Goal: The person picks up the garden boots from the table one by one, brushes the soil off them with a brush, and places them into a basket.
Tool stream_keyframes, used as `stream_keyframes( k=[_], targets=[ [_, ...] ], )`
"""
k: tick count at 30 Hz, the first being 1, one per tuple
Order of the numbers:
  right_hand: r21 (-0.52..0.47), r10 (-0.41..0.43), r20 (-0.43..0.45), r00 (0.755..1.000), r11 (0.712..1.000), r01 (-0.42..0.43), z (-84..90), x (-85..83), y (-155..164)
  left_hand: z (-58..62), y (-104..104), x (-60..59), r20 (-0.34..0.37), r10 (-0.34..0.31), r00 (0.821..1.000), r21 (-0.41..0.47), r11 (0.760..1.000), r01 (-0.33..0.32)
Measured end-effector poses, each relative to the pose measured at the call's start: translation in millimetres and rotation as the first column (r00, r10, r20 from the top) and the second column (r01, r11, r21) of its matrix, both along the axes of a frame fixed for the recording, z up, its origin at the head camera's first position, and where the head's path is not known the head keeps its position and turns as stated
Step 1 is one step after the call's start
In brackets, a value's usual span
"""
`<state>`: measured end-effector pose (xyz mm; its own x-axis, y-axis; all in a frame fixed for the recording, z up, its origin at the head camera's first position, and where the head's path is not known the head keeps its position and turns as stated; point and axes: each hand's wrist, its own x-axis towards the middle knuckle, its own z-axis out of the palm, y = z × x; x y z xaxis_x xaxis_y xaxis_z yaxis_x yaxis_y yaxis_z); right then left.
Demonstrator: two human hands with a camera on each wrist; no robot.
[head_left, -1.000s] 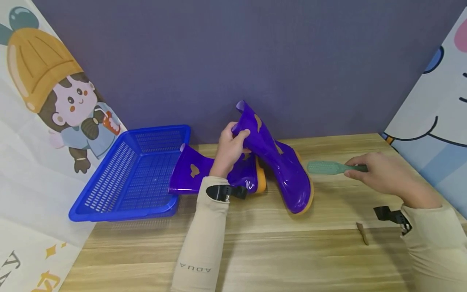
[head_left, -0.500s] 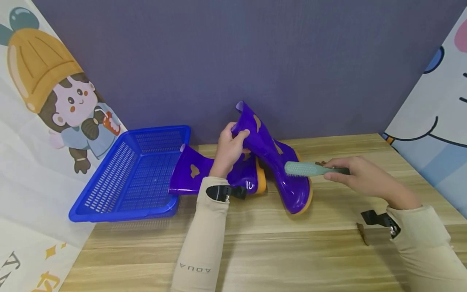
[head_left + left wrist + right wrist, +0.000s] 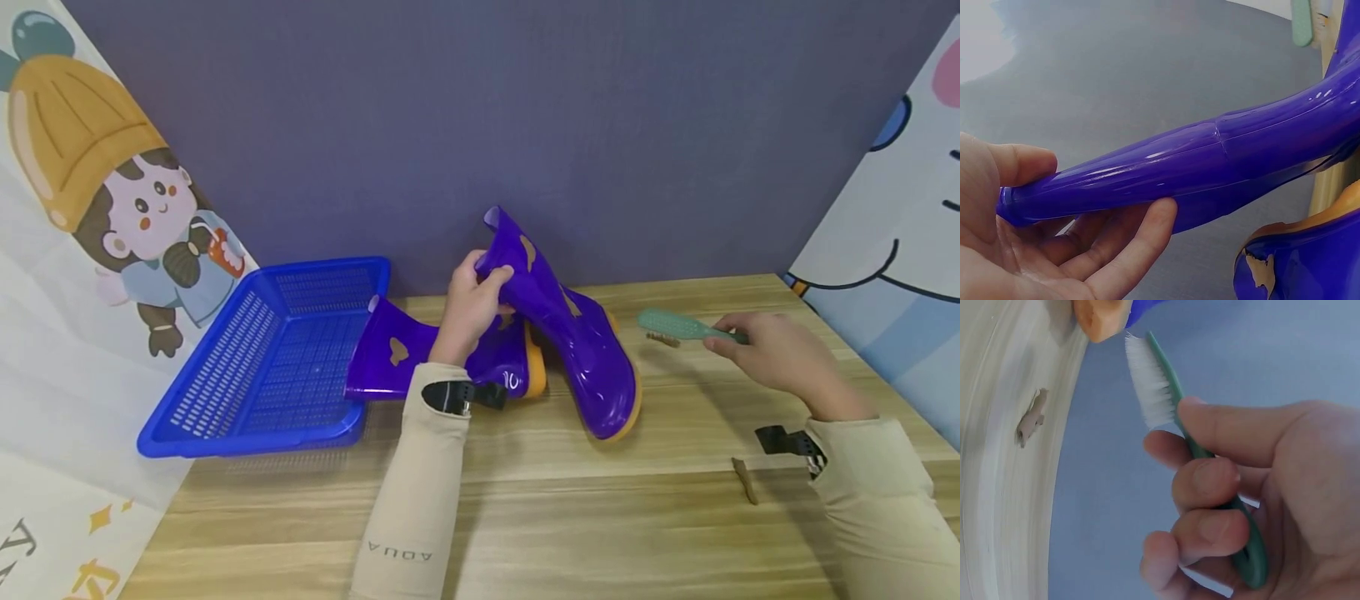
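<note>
My left hand (image 3: 474, 304) grips the upper shaft of a purple rain boot (image 3: 558, 321), thumb on one side and fingers on the other in the left wrist view. The boot leans with its toe down toward the table, brown patches on its shaft. A second purple boot (image 3: 401, 350) with a yellow-orange sole lies on its side beneath my left wrist. To the right, my right hand (image 3: 776, 354) holds a green brush (image 3: 675, 323) by its handle, apart from the boot. White bristles (image 3: 1150, 384) show in the right wrist view.
A blue plastic basket (image 3: 247, 446) stands at the left of the wooden table (image 3: 570, 533). One brown flake (image 3: 663, 339) lies near the brush head, and another brown piece (image 3: 744, 481) lies farther forward. A dark partition (image 3: 600, 125) rises behind.
The brush moved left onto the boot's ankle, then back right and away from it. A brown flake now shows on the table under the brush head. My left hand stayed put.
</note>
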<state>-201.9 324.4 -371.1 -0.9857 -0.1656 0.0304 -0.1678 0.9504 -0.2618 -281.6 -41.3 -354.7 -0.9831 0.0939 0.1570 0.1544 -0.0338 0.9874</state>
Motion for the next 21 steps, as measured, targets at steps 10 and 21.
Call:
stream_keyframes(
  k=[10, 21],
  targets=[
    [-0.226, 0.189, -0.01, 0.982, 0.956, -0.187, -9.8, 2.1, -45.8, 0.3, 0.4, 1.4, -0.007, 0.014, 1.0, -0.006, 1.0, -0.014],
    [-0.011, 0.019, 0.02, 1.0, 1.0, -0.019, -6.4, -1.2, -12.9, -0.7, 0.2, 0.8, -0.011, 0.009, 1.0, 0.004, 1.0, -0.008]
  ],
)
